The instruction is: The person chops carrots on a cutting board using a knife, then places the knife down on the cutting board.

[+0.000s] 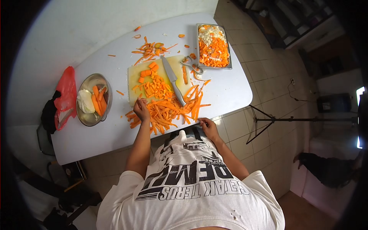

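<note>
My left hand is at the front left corner of the cutting board, fingers curled beside diced carrot and a heap of carrot peels. Whether anything is in its fingertips is too small to tell. At the table's front edge, my right hand has its fingers drawn together near the peels' right end; what they hold, if anything, is unclear. A kitchen knife lies across the board, handle toward me. Carrot chunks lie left of its blade, and a peeler at the board's right edge.
A steel tray of diced carrot and a chopped white vegetable stands at the back right. On the left are a metal bowl with whole carrots and a white vegetable, and a red plastic bag. More peels lie behind the board. A tripod stands right.
</note>
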Demonstrator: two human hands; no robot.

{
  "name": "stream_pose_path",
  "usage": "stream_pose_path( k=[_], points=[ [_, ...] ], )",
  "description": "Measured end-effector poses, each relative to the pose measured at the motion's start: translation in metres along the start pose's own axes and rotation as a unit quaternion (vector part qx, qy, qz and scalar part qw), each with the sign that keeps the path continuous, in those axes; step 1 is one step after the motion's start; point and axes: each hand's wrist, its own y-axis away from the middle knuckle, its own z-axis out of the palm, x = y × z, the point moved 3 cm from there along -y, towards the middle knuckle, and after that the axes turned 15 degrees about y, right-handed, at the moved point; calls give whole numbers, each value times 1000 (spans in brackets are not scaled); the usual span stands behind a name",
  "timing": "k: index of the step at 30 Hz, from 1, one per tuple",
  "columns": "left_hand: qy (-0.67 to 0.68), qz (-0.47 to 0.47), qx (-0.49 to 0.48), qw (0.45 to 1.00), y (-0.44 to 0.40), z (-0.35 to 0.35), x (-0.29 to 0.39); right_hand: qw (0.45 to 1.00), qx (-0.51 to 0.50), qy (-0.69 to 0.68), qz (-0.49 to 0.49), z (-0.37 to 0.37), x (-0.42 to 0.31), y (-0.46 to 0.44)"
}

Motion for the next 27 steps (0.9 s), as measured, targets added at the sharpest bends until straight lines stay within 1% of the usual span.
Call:
stream_pose_path(
  k=[3, 6, 12, 15, 20, 24, 27],
  points=[
    [-10, -8, -25, 1000, 6, 11, 3, 1000, 13, -7, 1, -1, -1, 0],
    [0, 13, -67, 998, 17, 19, 8, 999, 30, -6, -9, -1, -1, -4],
    [11, -23, -67, 997, 32, 18, -6, 999, 36, -14, -23, 1, -3, -13],
    [19, -23, -81, 996, 32, 18, -6, 999, 27, -18, -17, -1, -8, -15],
    [-8, -17, -76, 997, 30, 24, -8, 999, 14, -28, 16, -6, -13, -16],
    [21, -15, -74, 997, 30, 38, -2, 1000, 18, -25, 6, -13, -12, -17],
    [-12, -11, -95, 995, 31, 43, 3, 1000, 23, -17, 12, -19, -7, -18]
  ],
)
